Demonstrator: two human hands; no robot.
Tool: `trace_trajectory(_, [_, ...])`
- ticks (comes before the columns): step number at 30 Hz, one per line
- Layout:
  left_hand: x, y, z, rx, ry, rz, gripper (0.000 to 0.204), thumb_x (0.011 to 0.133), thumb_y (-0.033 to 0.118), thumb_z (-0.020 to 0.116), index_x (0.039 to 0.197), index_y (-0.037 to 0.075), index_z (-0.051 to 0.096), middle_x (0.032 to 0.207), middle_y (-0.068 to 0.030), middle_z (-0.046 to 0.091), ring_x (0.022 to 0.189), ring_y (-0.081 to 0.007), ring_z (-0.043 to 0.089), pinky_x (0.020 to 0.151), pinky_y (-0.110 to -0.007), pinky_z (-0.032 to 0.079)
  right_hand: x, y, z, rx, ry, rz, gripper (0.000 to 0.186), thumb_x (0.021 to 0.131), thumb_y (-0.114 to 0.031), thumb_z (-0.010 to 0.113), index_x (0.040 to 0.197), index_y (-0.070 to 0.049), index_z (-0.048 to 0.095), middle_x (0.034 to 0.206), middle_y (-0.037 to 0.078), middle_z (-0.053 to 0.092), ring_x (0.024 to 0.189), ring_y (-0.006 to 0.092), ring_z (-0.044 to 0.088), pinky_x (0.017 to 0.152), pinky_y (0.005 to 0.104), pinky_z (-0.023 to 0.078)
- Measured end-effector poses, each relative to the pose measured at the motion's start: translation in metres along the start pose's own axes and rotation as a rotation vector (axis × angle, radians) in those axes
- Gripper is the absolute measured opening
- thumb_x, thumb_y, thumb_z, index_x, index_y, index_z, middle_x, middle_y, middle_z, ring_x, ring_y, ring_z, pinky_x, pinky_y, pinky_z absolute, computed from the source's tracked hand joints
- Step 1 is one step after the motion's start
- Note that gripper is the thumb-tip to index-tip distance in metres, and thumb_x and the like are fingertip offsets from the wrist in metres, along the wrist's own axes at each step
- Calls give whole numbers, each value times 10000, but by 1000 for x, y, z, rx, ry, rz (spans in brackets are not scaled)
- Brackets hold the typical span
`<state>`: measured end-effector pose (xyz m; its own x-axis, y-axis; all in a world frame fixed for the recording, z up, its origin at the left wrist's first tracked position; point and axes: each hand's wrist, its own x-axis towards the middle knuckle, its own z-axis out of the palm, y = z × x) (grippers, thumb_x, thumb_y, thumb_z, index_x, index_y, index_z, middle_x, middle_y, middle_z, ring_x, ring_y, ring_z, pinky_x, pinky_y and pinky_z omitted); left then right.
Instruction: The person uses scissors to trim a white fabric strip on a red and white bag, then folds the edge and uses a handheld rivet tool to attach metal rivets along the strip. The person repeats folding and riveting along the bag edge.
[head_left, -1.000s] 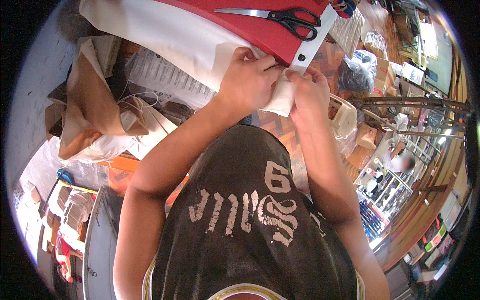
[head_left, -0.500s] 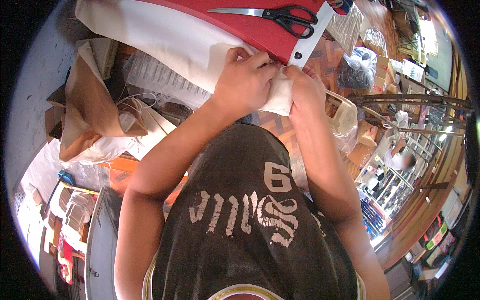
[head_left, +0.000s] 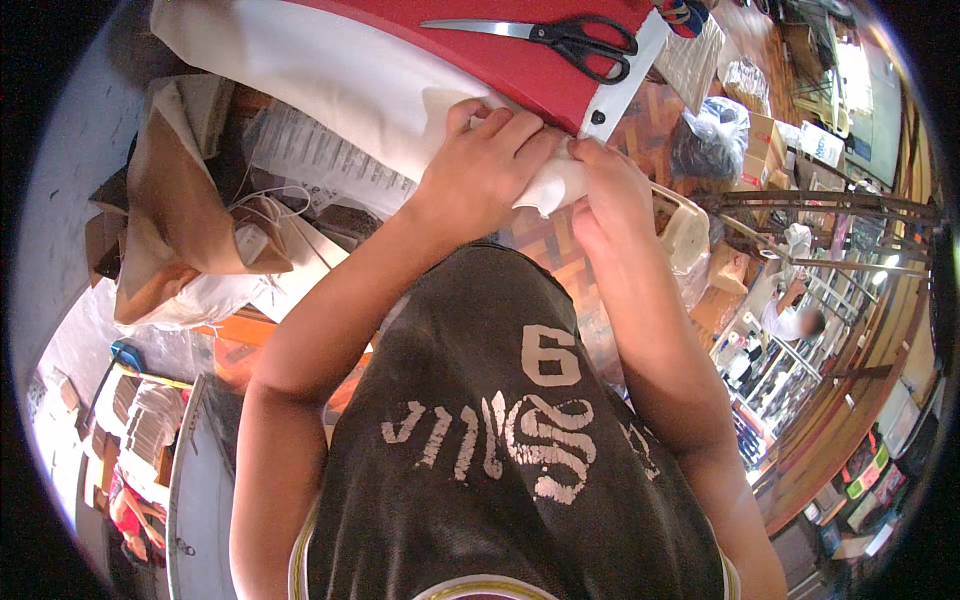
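Observation:
A long piece of white fabric (head_left: 330, 85) hangs along the near edge of a red-topped surface (head_left: 470, 40). At the fabric's right end, my left hand (head_left: 490, 165) is closed on the cloth, fingers curled over it. Close beside it my right hand (head_left: 612, 190) pinches the same end between thumb and fingers. A loose flap of the fabric juts out between the two hands. Black-handled scissors (head_left: 575, 45) lie on the red surface just beyond my hands, blades pointing left. A white strip with a dark round spot (head_left: 598, 118) borders the red at its right end.
On the left stand brown paper or cardboard wrapping (head_left: 185, 200) and a thin white cord (head_left: 280, 195). To the right are a beige plastic chair (head_left: 682, 230), a dark plastic bag (head_left: 712, 140) and cardboard boxes (head_left: 762, 145). Other people are farther off at both sides.
The fabric end between my hands has been folded or rolled up, so less of it hangs down. My left hand has shifted slightly, and both hands still grip the cloth.

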<state>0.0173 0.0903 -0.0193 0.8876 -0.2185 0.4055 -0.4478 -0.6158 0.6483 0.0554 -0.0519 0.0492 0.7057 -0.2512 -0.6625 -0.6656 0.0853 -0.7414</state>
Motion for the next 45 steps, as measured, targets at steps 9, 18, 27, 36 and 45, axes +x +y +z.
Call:
trace_trajectory(9, [9, -10, 13, 63, 60, 84, 345, 758, 293, 641, 1045, 114, 709, 1010, -29, 648, 942, -227, 636, 930, -435, 351, 9, 5, -9, 30, 56, 40, 179, 917, -38, 590, 1080, 34, 613, 1011, 127, 666, 880, 231, 670, 787, 379, 543])
trace_trajectory(18, [18, -6, 9, 73, 41, 54, 238, 783, 270, 613, 948, 123, 701, 898, -13, 626, 882, -207, 641, 935, -437, 353, 7, 7, -12, 93, 22, 62, 153, 914, -28, 589, 1049, 23, 640, 1016, 132, 677, 934, 239, 683, 795, 357, 560])
trace_trajectory(27, [12, -9, 18, 75, 72, 38, 420, 685, 345, 718, 1044, 127, 709, 968, -15, 668, 873, -226, 660, 936, -457, 344, 2, 0, -6, 270, 67, 111, 136, 889, 31, 601, 1017, 75, 588, 973, 136, 631, 839, 216, 670, 701, 334, 561])
trace_trajectory(36, [16, -7, 21, 62, 118, 37, 380, 721, 367, 686, 999, 108, 693, 912, -27, 646, 864, -240, 649, 897, -459, 342, 4, -9, -21, 339, -16, 244, 240, 921, -53, 530, 1123, 71, 561, 1097, 163, 628, 980, 250, 632, 884, 398, 517])
trace_trajectory(45, [19, 8, 16, 126, 120, 5, 267, 768, 270, 624, 975, 114, 688, 923, -19, 627, 887, -218, 624, 926, -455, 343, -9, -12, -25, 314, -79, 211, 386, 861, -130, 539, 1241, -63, 567, 1183, 119, 636, 1098, 254, 597, 998, 456, 386])
